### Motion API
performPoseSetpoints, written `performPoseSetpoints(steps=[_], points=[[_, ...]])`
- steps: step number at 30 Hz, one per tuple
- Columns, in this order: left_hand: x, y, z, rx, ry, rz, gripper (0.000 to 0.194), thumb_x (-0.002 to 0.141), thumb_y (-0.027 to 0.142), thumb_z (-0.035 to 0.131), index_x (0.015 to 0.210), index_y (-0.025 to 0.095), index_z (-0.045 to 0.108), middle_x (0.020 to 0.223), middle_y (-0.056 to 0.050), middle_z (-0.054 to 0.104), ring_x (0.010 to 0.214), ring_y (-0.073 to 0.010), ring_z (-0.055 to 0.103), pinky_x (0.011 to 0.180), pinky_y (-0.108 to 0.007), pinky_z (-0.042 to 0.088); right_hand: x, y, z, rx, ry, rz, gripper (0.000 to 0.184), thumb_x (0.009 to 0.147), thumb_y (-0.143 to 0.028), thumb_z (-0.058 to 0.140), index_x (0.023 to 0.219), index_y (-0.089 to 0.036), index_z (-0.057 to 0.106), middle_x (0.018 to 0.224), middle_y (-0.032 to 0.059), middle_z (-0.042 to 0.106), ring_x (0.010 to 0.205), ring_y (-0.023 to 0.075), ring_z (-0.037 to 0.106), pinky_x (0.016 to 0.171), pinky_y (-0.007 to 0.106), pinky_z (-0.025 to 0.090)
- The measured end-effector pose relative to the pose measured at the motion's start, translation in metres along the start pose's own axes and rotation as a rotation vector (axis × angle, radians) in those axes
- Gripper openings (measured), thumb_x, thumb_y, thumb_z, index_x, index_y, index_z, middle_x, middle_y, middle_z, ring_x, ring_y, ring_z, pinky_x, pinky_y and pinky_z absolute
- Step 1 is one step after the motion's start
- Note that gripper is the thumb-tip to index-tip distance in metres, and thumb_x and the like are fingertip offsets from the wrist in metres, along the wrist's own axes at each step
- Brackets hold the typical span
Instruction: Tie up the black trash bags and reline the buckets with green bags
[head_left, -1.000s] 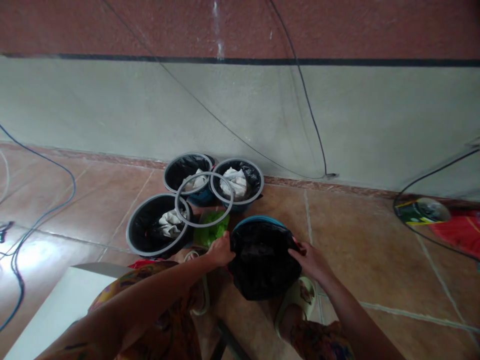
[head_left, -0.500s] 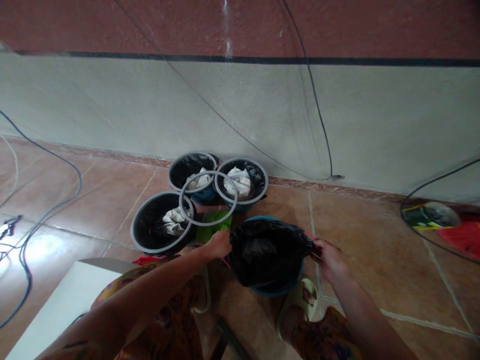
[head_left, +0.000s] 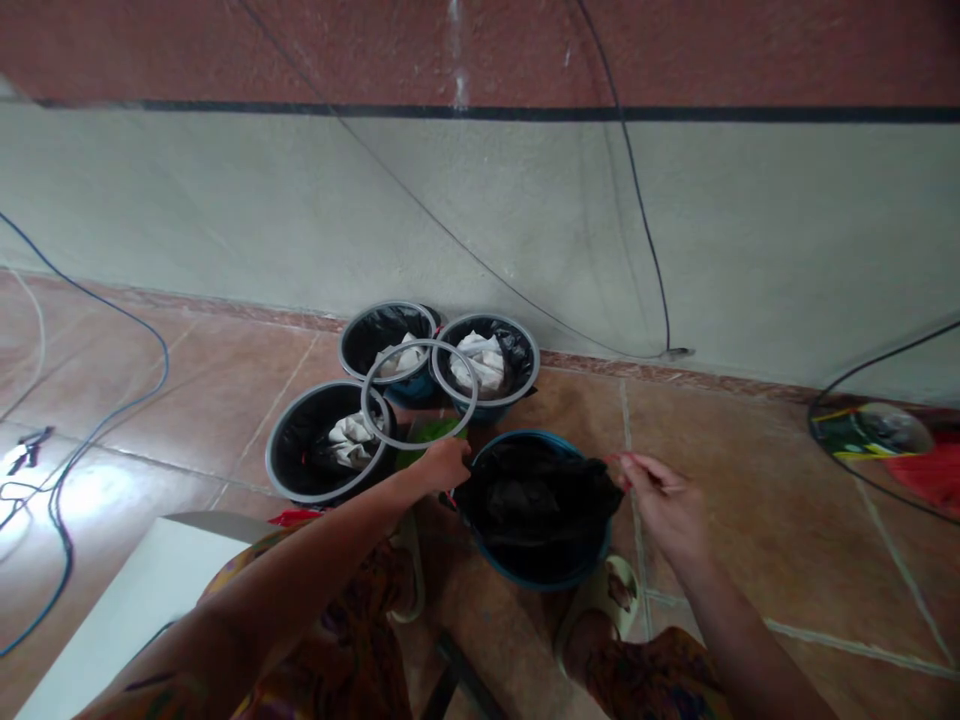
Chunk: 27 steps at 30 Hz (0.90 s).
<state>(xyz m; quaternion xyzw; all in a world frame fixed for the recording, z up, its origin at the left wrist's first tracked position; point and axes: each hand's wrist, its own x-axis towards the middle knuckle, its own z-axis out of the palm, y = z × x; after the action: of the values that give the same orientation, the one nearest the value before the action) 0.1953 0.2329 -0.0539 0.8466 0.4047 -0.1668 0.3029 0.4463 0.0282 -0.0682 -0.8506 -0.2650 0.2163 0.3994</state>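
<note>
A blue round bin (head_left: 517,575) stands on the tiled floor in front of me with a black plastic bag (head_left: 536,500) hanging loosely inside it. My left hand (head_left: 444,466) pinches the bag's edge at the bin's left rim. My right hand (head_left: 660,500) is at the right rim, fingers together on the bag's edge there. A loose grey ring (head_left: 420,394) lies across the tops of three other lined bins behind.
Three black-lined bins (head_left: 324,445) (head_left: 386,340) (head_left: 487,365) with crumpled white paper sit by the wall. A green item (head_left: 427,432) lies between them. Cables run across the floor at left (head_left: 90,400) and on the wall (head_left: 645,250). A white board (head_left: 112,620) is at lower left.
The black bag went from bunched over the bin's top to lowered inside it, baring the blue rim. My right hand moved out to the right rim.
</note>
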Motion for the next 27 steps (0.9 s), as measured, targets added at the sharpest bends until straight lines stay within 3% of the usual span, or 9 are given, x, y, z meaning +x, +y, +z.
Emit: performPoseSetpoints(steps=[4, 7, 9, 12, 15, 18, 22, 27], points=[[0.000, 0.004, 0.000, 0.079, -0.008, -0.018, 0.033, 0.076, 0.023, 0.062, 0.106, 0.014, 0.071, 0.101, -0.011, 0.072, 0.100, -0.0252, 0.067, 0.087, -0.029, 0.050, -0.004, -0.020, -0.007, -0.024, 0.008, -0.026, 0.048, 0.082, -0.062, 0.054, 0.095, -0.021, 0.075, 0.075, 0.0069, 0.074, 0.074, 0.0225, 0.068, 0.069, 0.030, 0.050], [0.000, 0.006, 0.001, 0.109, -0.034, -0.032, 0.028, 0.076, 0.029, 0.064, 0.099, 0.016, 0.074, 0.100, -0.011, 0.072, 0.102, -0.0268, 0.066, 0.087, -0.030, 0.050, -0.005, -0.022, -0.010, 0.028, 0.088, -0.122, 0.042, 0.083, -0.058, 0.056, 0.090, -0.021, 0.075, 0.093, 0.0090, 0.074, 0.089, 0.0235, 0.067, 0.081, 0.032, 0.050], [0.001, 0.006, 0.001, 0.104, -0.040, -0.031, 0.025, 0.075, 0.031, 0.066, 0.095, 0.017, 0.075, 0.098, -0.010, 0.073, 0.100, -0.0261, 0.067, 0.086, -0.030, 0.050, -0.004, -0.024, -0.011, 0.191, 0.161, -0.199, 0.035, 0.081, -0.054, 0.062, 0.086, -0.022, 0.075, 0.109, 0.0094, 0.071, 0.106, 0.0247, 0.064, 0.095, 0.035, 0.047], [0.004, 0.006, 0.002, 0.026, -0.026, -0.028, 0.024, 0.073, 0.030, 0.067, 0.093, 0.019, 0.075, 0.090, -0.007, 0.072, 0.092, -0.0231, 0.067, 0.080, -0.028, 0.050, -0.004, -0.030, -0.010, 0.544, 0.033, -0.076, 0.028, 0.073, -0.051, 0.071, 0.076, -0.023, 0.072, 0.102, 0.0080, 0.072, 0.109, 0.0261, 0.064, 0.099, 0.040, 0.046], [0.007, 0.011, 0.001, -0.295, -0.062, -0.005, 0.029, 0.075, 0.028, 0.063, 0.100, 0.017, 0.072, 0.074, -0.001, 0.068, 0.067, -0.0159, 0.063, 0.064, -0.025, 0.048, -0.009, -0.036, -0.004, 0.773, -0.225, 0.081, 0.029, 0.072, -0.051, 0.073, 0.076, -0.023, 0.069, 0.081, 0.0041, 0.070, 0.086, 0.0227, 0.068, 0.087, 0.041, 0.053], [0.008, 0.021, -0.005, -0.752, -0.115, 0.122, 0.038, 0.077, 0.030, 0.061, 0.111, 0.015, 0.067, 0.073, 0.000, 0.065, 0.056, -0.0100, 0.055, 0.054, -0.021, 0.042, -0.016, -0.038, 0.010, 0.600, -0.339, 0.122, 0.033, 0.076, -0.052, 0.070, 0.088, -0.022, 0.071, 0.074, 0.0018, 0.066, 0.066, 0.0161, 0.061, 0.068, 0.033, 0.052], [0.003, 0.036, -0.017, -1.128, -0.212, 0.346, 0.043, 0.075, 0.035, 0.071, 0.113, 0.013, 0.065, 0.088, -0.006, 0.070, 0.070, -0.0104, 0.060, 0.065, -0.022, 0.046, -0.028, -0.044, 0.034, 0.293, -0.399, 0.002, 0.044, 0.073, -0.046, 0.072, 0.108, -0.019, 0.068, 0.077, 0.0010, 0.066, 0.069, 0.0152, 0.059, 0.067, 0.029, 0.048], [-0.004, 0.053, -0.020, -1.301, -0.354, 0.484, 0.041, 0.071, 0.029, 0.080, 0.106, 0.013, 0.068, 0.093, -0.009, 0.071, 0.088, -0.0173, 0.066, 0.080, -0.028, 0.050, -0.044, -0.063, 0.060, 0.368, -0.507, -0.070, 0.070, 0.069, -0.041, 0.076, 0.130, -0.021, 0.050, 0.079, -0.0020, 0.067, 0.071, 0.0165, 0.061, 0.071, 0.031, 0.050]])
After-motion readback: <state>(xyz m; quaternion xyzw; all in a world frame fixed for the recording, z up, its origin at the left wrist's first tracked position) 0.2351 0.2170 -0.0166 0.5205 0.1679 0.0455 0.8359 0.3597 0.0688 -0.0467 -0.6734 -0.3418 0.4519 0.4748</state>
